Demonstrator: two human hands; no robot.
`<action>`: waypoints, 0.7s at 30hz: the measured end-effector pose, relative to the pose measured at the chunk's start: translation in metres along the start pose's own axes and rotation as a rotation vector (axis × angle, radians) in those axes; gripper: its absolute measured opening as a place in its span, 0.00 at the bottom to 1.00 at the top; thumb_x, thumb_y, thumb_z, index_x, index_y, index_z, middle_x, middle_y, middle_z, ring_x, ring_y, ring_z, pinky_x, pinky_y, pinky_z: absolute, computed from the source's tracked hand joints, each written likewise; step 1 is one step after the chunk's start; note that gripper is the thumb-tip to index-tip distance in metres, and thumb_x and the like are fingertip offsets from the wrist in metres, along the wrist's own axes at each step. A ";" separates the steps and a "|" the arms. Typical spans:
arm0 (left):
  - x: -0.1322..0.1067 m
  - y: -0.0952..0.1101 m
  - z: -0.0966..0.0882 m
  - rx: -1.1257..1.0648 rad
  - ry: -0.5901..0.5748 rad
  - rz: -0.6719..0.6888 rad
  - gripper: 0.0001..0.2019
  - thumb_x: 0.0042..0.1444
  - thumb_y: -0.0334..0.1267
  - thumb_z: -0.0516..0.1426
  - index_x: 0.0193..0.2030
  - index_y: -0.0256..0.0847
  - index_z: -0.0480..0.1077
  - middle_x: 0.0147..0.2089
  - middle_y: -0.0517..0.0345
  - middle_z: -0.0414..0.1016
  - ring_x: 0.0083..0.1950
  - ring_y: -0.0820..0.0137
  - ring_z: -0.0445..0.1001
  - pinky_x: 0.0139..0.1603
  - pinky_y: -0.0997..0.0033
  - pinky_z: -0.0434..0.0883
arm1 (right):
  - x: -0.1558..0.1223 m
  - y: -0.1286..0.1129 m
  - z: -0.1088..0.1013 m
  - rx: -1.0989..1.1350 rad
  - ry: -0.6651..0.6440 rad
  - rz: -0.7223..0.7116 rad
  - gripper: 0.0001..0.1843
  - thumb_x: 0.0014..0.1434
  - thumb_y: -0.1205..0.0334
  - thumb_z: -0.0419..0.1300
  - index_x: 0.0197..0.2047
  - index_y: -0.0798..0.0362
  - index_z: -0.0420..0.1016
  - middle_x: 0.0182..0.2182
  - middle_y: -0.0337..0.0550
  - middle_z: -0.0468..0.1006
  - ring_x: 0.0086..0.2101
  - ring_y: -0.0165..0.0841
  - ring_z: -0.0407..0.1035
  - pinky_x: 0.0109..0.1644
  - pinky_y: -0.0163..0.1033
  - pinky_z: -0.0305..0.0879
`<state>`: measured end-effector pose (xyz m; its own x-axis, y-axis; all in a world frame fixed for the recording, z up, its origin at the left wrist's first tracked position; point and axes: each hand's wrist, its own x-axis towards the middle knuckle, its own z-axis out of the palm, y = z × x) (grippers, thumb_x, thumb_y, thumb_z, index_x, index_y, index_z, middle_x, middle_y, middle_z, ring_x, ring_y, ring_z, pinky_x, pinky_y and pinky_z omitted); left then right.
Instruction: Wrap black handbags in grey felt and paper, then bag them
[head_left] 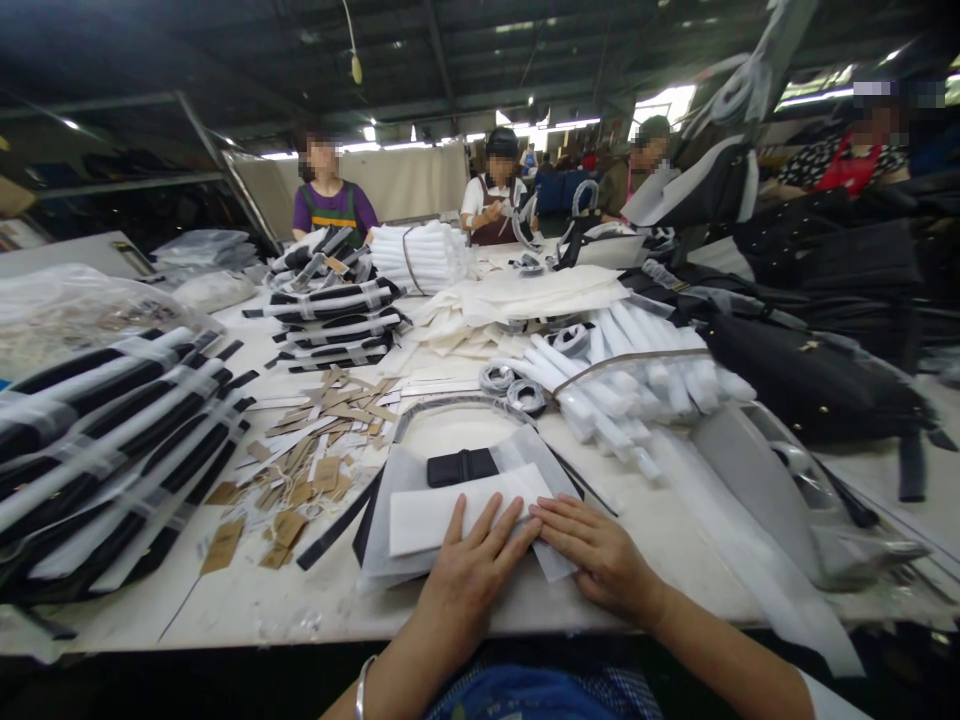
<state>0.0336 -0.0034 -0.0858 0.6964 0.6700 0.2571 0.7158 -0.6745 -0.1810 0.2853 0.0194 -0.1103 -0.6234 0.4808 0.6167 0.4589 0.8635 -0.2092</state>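
Note:
A handbag wrapped in translucent sheeting (386,500) lies in front of me, its wrapped handle (457,403) pointing away and a black clasp tab (463,467) showing. Across its lower part rests a white foam sheet (420,524). My left hand (474,560) is laid flat on this foam, fingers spread and pointing forward. At the foam's right end, my right hand (604,552) presses down with fingers stretched out, close to the left fingertips. A black strap (337,525) sticks out on the bag's left side. What lies under my palms is hidden.
Kraft tags (326,475) are scattered left of the bag, beside stacked black-and-white wrapped pieces (135,430). Bundled white foam tubes (622,375) and wrapped rings (525,396) sit ahead. Black bags (817,375) pile up at right. Several people work across the table.

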 end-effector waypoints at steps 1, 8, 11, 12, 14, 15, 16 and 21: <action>0.000 0.000 0.001 -0.026 -0.012 -0.006 0.32 0.66 0.33 0.47 0.75 0.48 0.43 0.76 0.60 0.48 0.75 0.61 0.49 0.72 0.43 0.46 | 0.003 0.000 -0.007 0.055 -0.038 0.024 0.29 0.58 0.70 0.54 0.63 0.55 0.68 0.58 0.53 0.74 0.61 0.41 0.65 0.63 0.54 0.65; -0.002 0.003 0.008 -0.105 0.013 -0.058 0.36 0.60 0.28 0.48 0.74 0.50 0.45 0.76 0.65 0.45 0.75 0.61 0.45 0.73 0.43 0.32 | 0.082 0.021 -0.033 0.217 -0.181 0.308 0.17 0.70 0.58 0.50 0.39 0.51 0.80 0.38 0.43 0.84 0.41 0.33 0.78 0.50 0.38 0.73; -0.003 0.003 0.012 -0.104 0.029 -0.059 0.36 0.61 0.29 0.48 0.74 0.50 0.45 0.76 0.66 0.44 0.76 0.62 0.45 0.73 0.45 0.27 | 0.115 0.038 -0.006 -0.012 -0.345 0.195 0.16 0.68 0.59 0.55 0.55 0.54 0.75 0.53 0.48 0.79 0.57 0.39 0.69 0.63 0.47 0.62; -0.003 0.002 0.012 -0.104 0.032 -0.058 0.35 0.61 0.29 0.48 0.74 0.51 0.45 0.76 0.66 0.44 0.75 0.62 0.45 0.73 0.45 0.26 | 0.121 0.043 0.003 -0.078 -0.417 0.179 0.18 0.67 0.59 0.56 0.58 0.55 0.72 0.57 0.50 0.76 0.60 0.41 0.66 0.66 0.50 0.59; -0.004 0.002 0.014 -0.109 0.040 -0.056 0.35 0.61 0.29 0.48 0.74 0.51 0.45 0.76 0.66 0.45 0.75 0.62 0.45 0.72 0.45 0.25 | 0.125 0.050 0.018 -0.161 -0.511 0.187 0.20 0.66 0.59 0.58 0.59 0.56 0.72 0.57 0.51 0.75 0.61 0.44 0.64 0.66 0.55 0.57; -0.004 0.002 0.015 -0.114 0.043 -0.057 0.35 0.61 0.29 0.48 0.74 0.51 0.45 0.76 0.66 0.45 0.75 0.62 0.46 0.72 0.45 0.25 | 0.124 0.051 0.022 -0.180 -0.527 0.200 0.19 0.66 0.58 0.59 0.57 0.56 0.73 0.56 0.52 0.77 0.60 0.45 0.65 0.66 0.57 0.57; -0.004 0.002 0.015 -0.120 0.043 -0.060 0.35 0.61 0.30 0.48 0.74 0.51 0.45 0.76 0.66 0.45 0.75 0.62 0.46 0.72 0.45 0.25 | 0.123 0.052 0.024 -0.192 -0.533 0.212 0.17 0.66 0.58 0.58 0.55 0.56 0.75 0.53 0.52 0.78 0.59 0.46 0.66 0.66 0.58 0.56; -0.006 0.003 0.019 -0.157 0.033 -0.075 0.35 0.61 0.29 0.48 0.74 0.52 0.44 0.77 0.67 0.44 0.76 0.62 0.45 0.73 0.44 0.29 | 0.121 0.051 0.023 -0.233 -0.563 0.242 0.15 0.68 0.58 0.55 0.44 0.58 0.80 0.45 0.53 0.82 0.57 0.47 0.68 0.67 0.62 0.50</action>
<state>0.0328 -0.0030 -0.1061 0.6378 0.7113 0.2954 0.7468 -0.6650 -0.0109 0.2183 0.1250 -0.0636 -0.6920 0.7186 0.0682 0.7139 0.6953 -0.0830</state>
